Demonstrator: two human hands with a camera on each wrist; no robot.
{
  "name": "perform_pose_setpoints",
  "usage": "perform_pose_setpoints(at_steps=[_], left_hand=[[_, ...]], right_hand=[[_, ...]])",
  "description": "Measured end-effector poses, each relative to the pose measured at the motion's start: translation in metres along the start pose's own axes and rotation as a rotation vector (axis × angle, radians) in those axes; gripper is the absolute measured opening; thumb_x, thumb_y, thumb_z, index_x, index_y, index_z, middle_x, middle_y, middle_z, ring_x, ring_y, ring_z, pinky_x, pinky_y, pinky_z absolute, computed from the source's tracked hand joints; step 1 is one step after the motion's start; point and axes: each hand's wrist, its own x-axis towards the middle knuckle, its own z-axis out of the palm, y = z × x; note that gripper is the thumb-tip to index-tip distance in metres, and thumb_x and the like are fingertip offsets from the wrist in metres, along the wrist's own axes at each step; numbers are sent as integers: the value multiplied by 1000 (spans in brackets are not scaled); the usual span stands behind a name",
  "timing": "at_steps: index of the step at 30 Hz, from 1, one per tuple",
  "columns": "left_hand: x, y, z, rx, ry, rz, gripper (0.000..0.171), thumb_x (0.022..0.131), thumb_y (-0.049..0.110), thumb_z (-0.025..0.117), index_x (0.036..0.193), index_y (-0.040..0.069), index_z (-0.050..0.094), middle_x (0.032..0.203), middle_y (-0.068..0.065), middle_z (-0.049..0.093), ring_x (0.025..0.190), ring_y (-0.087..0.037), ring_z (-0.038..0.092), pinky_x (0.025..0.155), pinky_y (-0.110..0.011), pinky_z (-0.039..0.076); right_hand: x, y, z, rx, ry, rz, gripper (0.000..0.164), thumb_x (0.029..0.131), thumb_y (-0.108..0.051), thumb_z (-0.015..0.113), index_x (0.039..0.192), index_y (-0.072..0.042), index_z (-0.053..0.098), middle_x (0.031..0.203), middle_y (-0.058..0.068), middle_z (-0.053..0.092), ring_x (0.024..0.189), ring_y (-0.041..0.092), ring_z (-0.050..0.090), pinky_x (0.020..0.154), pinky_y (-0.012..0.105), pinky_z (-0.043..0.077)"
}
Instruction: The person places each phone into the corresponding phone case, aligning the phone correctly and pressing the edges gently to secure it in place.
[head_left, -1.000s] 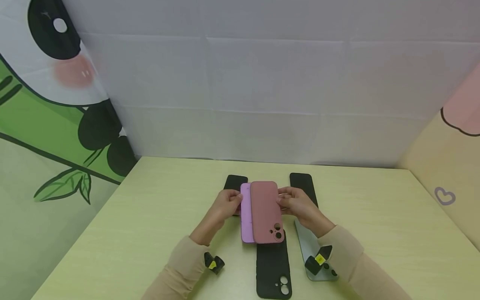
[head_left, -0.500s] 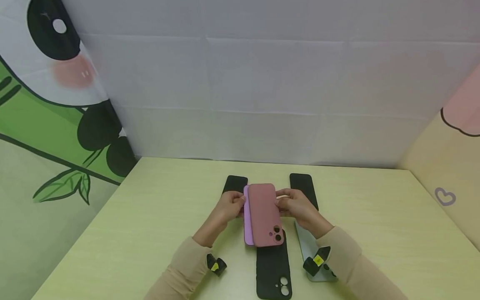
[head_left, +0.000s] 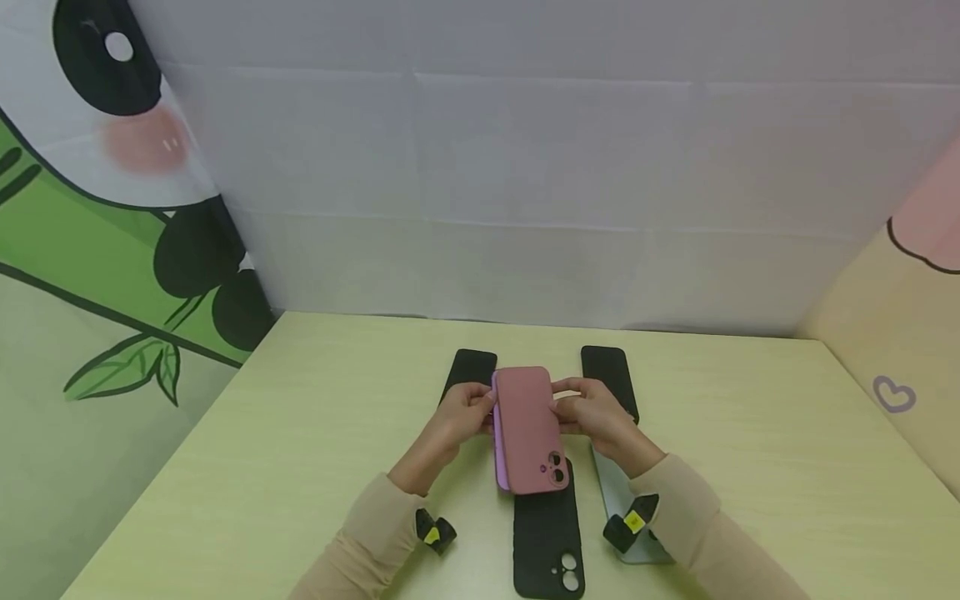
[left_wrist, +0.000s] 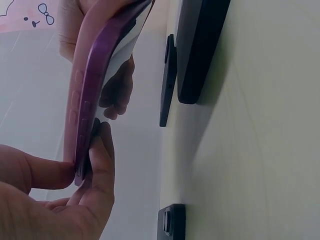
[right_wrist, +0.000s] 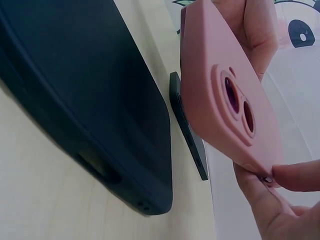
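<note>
A pink phone case (head_left: pixel 531 429) with two camera holes is held above the table, overlapping a purple phone case (head_left: pixel 501 471) beneath it. In the left wrist view, the purple case (left_wrist: pixel 93 67) lies against the pink one, with a shiny surface on its underside. My left hand (head_left: pixel 461 417) pinches the stack's left edge, thumb above and fingers below. On the opposite edge, my right hand (head_left: pixel 600 417) pinches the pink case, its lower fingers underneath. Most of the purple case is hidden from above.
A black phone case (head_left: pixel 547 550) lies below the held cases. A pale blue phone or case (head_left: pixel 618 492) is partly under my right wrist. Black phone-shaped items lie at back left (head_left: pixel 472 365) and back right (head_left: pixel 609 375) on the table (head_left: pixel 337 375).
My left hand has moved right with the purple case, which slid further under the pink one, so less purple shows. The right hand has barely moved.
</note>
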Motion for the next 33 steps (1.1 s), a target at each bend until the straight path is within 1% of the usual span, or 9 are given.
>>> perform_pose_setpoints(at_steps=[4, 8, 13, 16, 19, 22, 28, 33], left_hand=[[1, 1, 1, -21, -5, -9, 24, 96, 7, 43, 108, -11, 54, 84, -14, 64, 65, -10, 58, 67, -29, 54], [-1, 3, 2, -29, -18, -3, 26, 97, 10, 43, 108, -10, 54, 86, -14, 64, 67, -10, 59, 67, -27, 54], [-1, 2, 2, -19, -35, 2, 30, 97, 16, 43, 110, -9, 54, 89, -14, 63, 69, -11, 60, 68, -27, 54], [-1, 2, 2, -10, -31, 3, 30, 96, 17, 47, 111, -8, 54, 90, -14, 64, 69, -11, 61, 69, -28, 54], [-1, 2, 3, 5, -26, 6, 31, 92, 17, 54, 111, -8, 53, 91, -17, 67, 69, -12, 63, 70, -30, 54], [-2, 3, 3, 17, -24, 14, 33, 90, 15, 58, 111, -9, 52, 92, -21, 68, 69, -13, 65, 71, -31, 54], [-2, 3, 2, 30, -24, 30, 33, 91, 14, 56, 112, -11, 52, 95, -22, 67, 73, -15, 66, 72, -31, 55], [-1, 2, 1, 51, -37, 50, 33, 92, 14, 55, 113, -11, 53, 92, -21, 68, 73, -16, 67, 71, -31, 55]], right_hand=[[0, 1, 0, -1, 23, -2, 35, 89, -2, 50, 122, 8, 48, 86, 11, 68, 72, 13, 65, 69, 31, 55], [-1, 1, 0, -3, 41, -9, 35, 89, -2, 50, 122, 9, 48, 90, 15, 68, 72, 14, 66, 69, 32, 55], [-2, 0, 1, -2, 67, -10, 34, 88, -1, 51, 121, 8, 49, 92, 17, 68, 72, 15, 66, 69, 33, 55], [-2, 1, 1, 2, 76, -3, 34, 88, -1, 52, 121, 8, 50, 89, 15, 69, 71, 14, 66, 67, 32, 55], [-2, 1, 2, 9, 83, 5, 33, 87, -1, 53, 119, 8, 51, 87, 14, 69, 70, 14, 66, 66, 31, 55], [-2, 1, 2, 12, 85, 12, 33, 88, -1, 54, 119, 7, 51, 87, 13, 69, 71, 14, 66, 67, 31, 55], [-2, 2, 2, 43, 84, 9, 34, 87, -1, 56, 119, 7, 51, 89, 12, 68, 72, 14, 66, 67, 32, 55], [-4, 1, 0, 71, 66, 12, 35, 87, -1, 57, 120, 9, 50, 91, 12, 68, 74, 14, 67, 68, 31, 55]])
